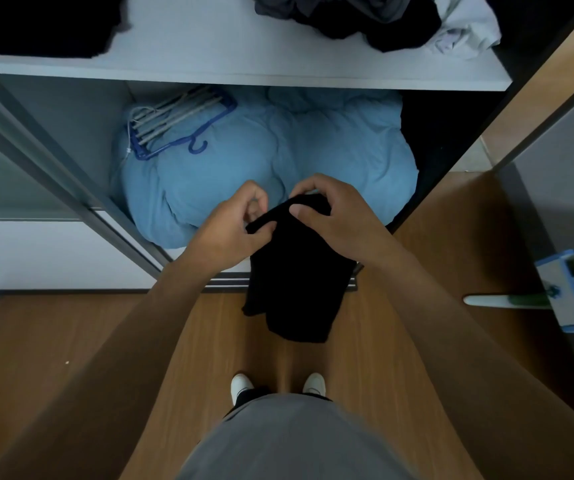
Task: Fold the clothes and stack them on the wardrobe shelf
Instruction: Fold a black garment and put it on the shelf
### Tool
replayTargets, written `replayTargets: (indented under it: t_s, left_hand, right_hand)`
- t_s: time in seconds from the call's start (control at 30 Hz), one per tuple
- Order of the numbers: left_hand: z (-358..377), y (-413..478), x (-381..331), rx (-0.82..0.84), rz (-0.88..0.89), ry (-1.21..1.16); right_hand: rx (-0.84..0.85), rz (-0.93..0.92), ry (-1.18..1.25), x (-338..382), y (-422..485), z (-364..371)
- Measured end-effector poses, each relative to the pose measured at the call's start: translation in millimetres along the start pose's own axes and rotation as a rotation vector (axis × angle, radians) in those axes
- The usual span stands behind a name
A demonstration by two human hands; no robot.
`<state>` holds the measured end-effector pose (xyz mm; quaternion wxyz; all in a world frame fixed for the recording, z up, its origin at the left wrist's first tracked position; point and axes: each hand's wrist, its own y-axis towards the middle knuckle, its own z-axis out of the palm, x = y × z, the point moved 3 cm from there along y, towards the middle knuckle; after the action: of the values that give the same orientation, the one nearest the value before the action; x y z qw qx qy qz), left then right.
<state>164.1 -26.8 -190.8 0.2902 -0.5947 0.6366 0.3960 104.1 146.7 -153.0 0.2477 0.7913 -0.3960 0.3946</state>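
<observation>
Head view: the black garment (pixel 296 278) hangs in mid-air before the wardrobe shelf (pixel 244 69), above the wooden floor. The left hand (pixel 230 223) and right hand (pixel 327 216) each pinch its top edge. The fabric appears soft, light and limp; grasp it at the upper corners.

Hands 2 — left hand (pixel 232 225), right hand (pixel 334 216). Black garment (pixel 296 278): 1. White shelf (pixel 209 46): 1. On shelf: dark stack (pixel 36 22) 1, white garment (pixel 465 29) 1, dark-grey heap (pixel 358 15) 1 — piece count unclear. Blue duvet (pixel 278 150): 1. Blue hanger (pixel 188 142): 1. Grey hangers (pixel 171 116): several, bundled, exact count unclear. White shoes (pixel 240 384): 2.
</observation>
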Motion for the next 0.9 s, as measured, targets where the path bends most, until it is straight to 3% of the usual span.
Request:
replayTargets:
  t_s: [0.2,0.53,0.67,0.9]
  left_hand:
    - [8.2,-5.7,13.3,0.081,-0.004,0.035]
    - [8.3,-0.4,2.8,-0.029,-0.063,-0.165]
    - [7.7,0.1,0.4,-0.011,-0.036,-0.171]
    - [-0.3,-0.9,11.1,0.101,0.001,-0.091]
  right_hand:
    - [0.133,-0.046,-0.134,3.4,0.3,4.7]
    - [0.148,0.055,-0.399,-0.2,5.2,-6.2]
    - [0.128,0.047,-0.346,1.8,3.1,-6.2]
    - [0.090,-0.124,-0.218,21.7,1.1,4.7]
